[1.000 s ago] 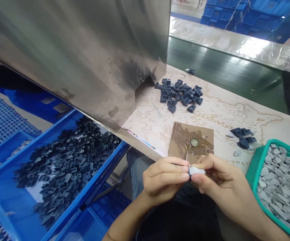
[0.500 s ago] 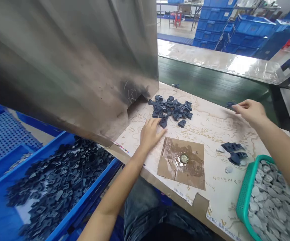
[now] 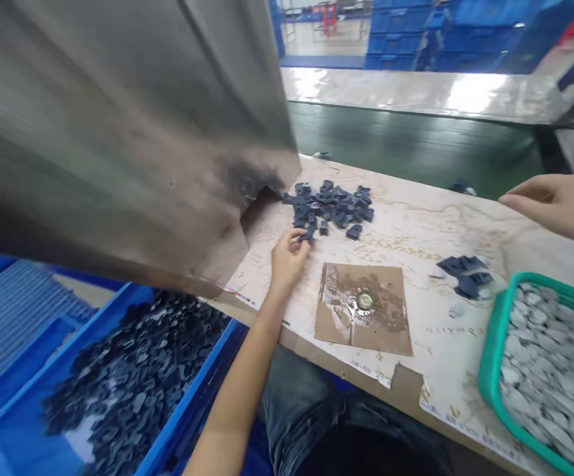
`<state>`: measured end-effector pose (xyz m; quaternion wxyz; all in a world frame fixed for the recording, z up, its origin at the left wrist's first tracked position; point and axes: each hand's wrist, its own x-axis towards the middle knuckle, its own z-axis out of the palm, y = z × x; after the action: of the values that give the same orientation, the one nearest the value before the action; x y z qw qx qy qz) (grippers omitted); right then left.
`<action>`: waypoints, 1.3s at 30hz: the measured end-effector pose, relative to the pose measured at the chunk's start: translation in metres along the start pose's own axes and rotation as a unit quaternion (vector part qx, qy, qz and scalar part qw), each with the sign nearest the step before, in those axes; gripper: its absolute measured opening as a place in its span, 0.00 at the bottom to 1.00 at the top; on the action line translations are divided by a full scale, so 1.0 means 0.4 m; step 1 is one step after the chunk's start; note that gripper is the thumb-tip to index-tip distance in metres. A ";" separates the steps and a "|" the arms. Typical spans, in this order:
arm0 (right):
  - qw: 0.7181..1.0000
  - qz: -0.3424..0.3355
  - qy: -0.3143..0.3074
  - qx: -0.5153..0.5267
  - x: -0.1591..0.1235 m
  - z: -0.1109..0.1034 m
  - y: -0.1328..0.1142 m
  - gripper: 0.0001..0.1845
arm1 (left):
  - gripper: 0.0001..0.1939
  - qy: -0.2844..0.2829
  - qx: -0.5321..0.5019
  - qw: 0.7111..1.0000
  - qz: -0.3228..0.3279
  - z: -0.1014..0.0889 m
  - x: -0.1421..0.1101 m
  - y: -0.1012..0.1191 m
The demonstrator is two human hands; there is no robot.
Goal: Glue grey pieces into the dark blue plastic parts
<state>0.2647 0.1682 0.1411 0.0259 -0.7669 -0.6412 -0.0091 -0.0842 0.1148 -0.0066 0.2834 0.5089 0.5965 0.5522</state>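
Observation:
My left hand (image 3: 287,263) pinches a dark plastic piece (image 3: 309,234) between thumb and fingers. It sits at the near edge of a loose pile of dark plastic pieces (image 3: 339,206) on the printed board. My right hand (image 3: 559,206) hovers over the board's far right, fingers loosely extended, with nothing visible in them. To its left, a dark piece with a pale part (image 3: 462,188) lies at the edge of the green belt. Several dark pieces (image 3: 465,274) with pale bits lie farther forward. A cardboard square (image 3: 334,317) bears a small round cap (image 3: 365,301) in a wet patch.
A green basket (image 3: 490,357) of pale grey pieces stands at right. A large metal panel (image 3: 168,152) rises at left. Below it, a blue bin (image 3: 168,430) holds many dark pieces. The green conveyor belt (image 3: 396,139) runs behind the board; stacked blue crates (image 3: 485,39) stand beyond.
My right hand has let go of the dark piece by the belt and drawn away to the right. My left hand has closed on a piece from the pile. The view has shifted.

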 end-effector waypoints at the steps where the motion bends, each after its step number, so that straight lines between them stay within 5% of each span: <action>1: 0.999 0.017 -0.028 -0.018 -0.071 -0.023 0.001 0.23 | 0.10 0.010 -0.059 0.998 -0.026 -0.003 -0.007 0.004; 5: 0.997 0.018 -0.065 -0.021 -0.317 -0.009 0.035 0.07 | 0.15 0.013 -0.204 0.975 -0.083 -0.024 -0.030 0.031; 9: 0.992 -0.088 0.013 0.092 -0.419 0.095 0.100 0.10 | 0.16 0.012 -0.264 0.957 -0.120 -0.047 -0.073 0.059; 13: 0.988 -0.103 0.074 0.091 -0.428 0.142 0.106 0.14 | 0.21 0.039 -0.286 0.949 -0.123 -0.055 -0.166 0.062; 17: 0.988 -0.109 0.067 0.081 -0.413 0.138 0.079 0.09 | 0.30 0.033 -0.290 0.946 -0.140 -0.045 -0.237 0.048; 26: 0.994 -0.087 0.063 0.015 -0.433 0.151 0.073 0.12 | 0.29 0.021 -0.245 0.962 -0.116 -0.044 -0.251 0.033; 32: 0.989 -0.053 0.009 0.139 -0.430 0.127 0.081 0.04 | 0.27 0.005 -0.213 0.973 -0.090 -0.045 -0.257 0.022; 35: 0.953 -0.010 -0.008 0.301 -0.441 0.103 0.056 0.12 | 0.26 0.000 -0.214 0.972 -0.095 -0.046 -0.258 0.022; 39: 0.835 0.040 -0.074 0.544 -0.476 0.074 -0.023 0.16 | 0.24 0.001 -0.213 0.972 -0.102 -0.046 -0.258 0.023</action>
<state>0.2214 -0.0159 0.1028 0.3916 -0.6524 -0.5117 0.3990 -0.0648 0.0119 -0.0168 0.4391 0.3726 0.5147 0.6352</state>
